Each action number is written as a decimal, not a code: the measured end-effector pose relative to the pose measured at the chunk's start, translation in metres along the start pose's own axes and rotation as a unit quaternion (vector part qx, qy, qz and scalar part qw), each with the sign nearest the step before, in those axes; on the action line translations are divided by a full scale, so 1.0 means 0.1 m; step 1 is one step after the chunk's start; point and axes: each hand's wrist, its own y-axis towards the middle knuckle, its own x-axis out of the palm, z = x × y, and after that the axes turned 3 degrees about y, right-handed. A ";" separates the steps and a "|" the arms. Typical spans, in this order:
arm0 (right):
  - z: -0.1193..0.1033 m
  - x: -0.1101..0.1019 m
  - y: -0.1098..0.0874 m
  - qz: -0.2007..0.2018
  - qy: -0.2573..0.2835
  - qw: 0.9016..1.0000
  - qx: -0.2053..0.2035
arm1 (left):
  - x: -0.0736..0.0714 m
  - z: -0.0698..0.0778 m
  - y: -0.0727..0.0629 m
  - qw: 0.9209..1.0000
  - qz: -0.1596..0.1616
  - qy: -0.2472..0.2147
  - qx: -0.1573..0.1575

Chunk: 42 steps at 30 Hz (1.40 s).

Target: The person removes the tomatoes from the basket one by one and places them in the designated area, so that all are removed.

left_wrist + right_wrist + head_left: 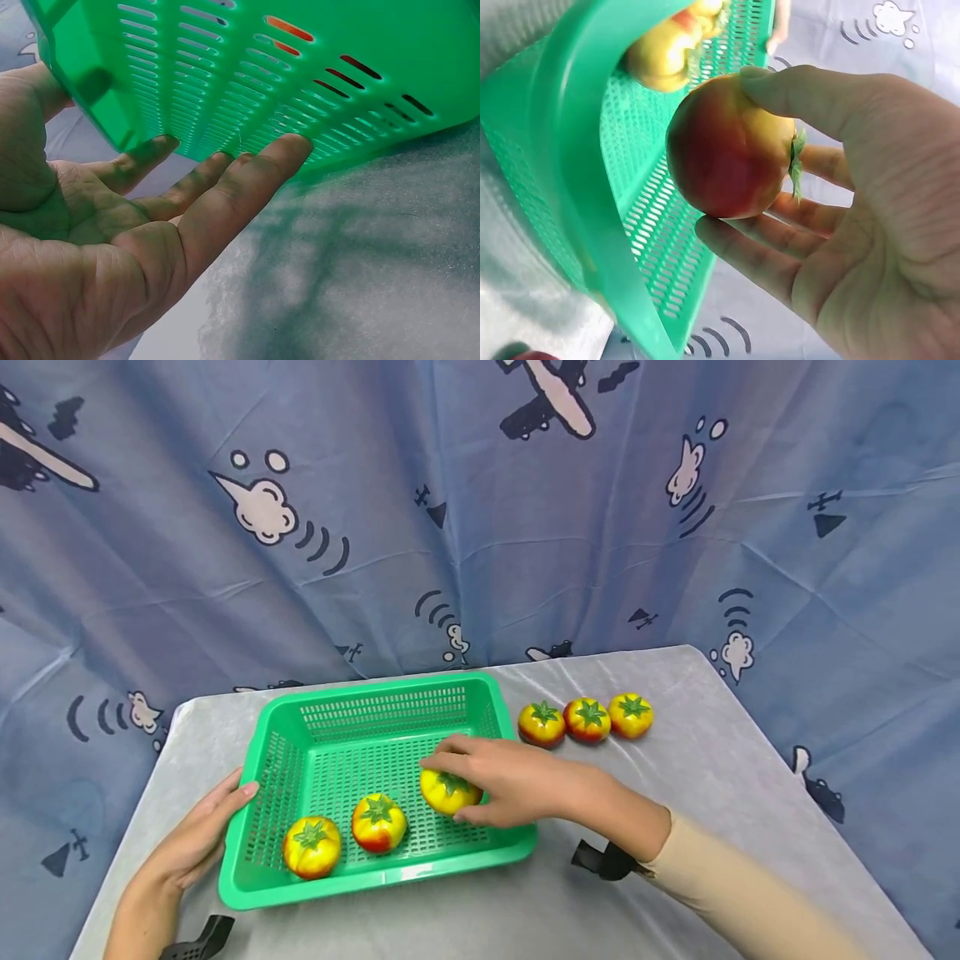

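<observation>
A green plastic basket [375,878] with slotted walls stands on the table. My left hand [198,835] holds its left side, thumb at the rim; in the left wrist view the fingers [240,199] lie against the slotted outer wall. My right hand [517,781] grips a yellow-and-red tomato [442,789] with a green leafy top, over the right part of the basket. In the right wrist view, thumb and fingers surround this tomato [727,150]. Two similar tomatoes, one at the left [312,847] and one nearer the middle [378,823], sit inside along the near side.
Three more tomatoes stand in a row on the table right of the basket: one by the rim [542,724], one in the middle [587,720], one at the far end [631,716]. A pale cloth [720,827] covers the table. Behind hangs a blue patterned curtain [480,527].
</observation>
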 end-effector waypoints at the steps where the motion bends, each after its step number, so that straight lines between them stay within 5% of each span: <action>1: 0.00 -0.01 -0.03 0.010 0.001 1.000 -0.001 | -0.01 0.00 -0.01 1.000 -0.001 -0.002 0.000; 16: 0.21 0.01 -0.37 0.150 0.044 0.987 0.018 | 0.00 0.00 -0.03 1.000 -0.011 -0.011 0.008; 28: 0.48 0.16 -0.54 0.302 0.057 0.949 0.067 | 0.01 0.03 0.01 1.000 0.000 0.003 0.011; 35: 0.60 0.30 -0.65 0.345 0.072 0.930 0.100 | 0.01 0.04 0.01 1.000 -0.003 0.002 0.010; 42: 0.74 0.47 -0.70 0.345 0.100 0.921 0.152 | 0.01 0.03 0.00 1.000 0.006 0.012 0.006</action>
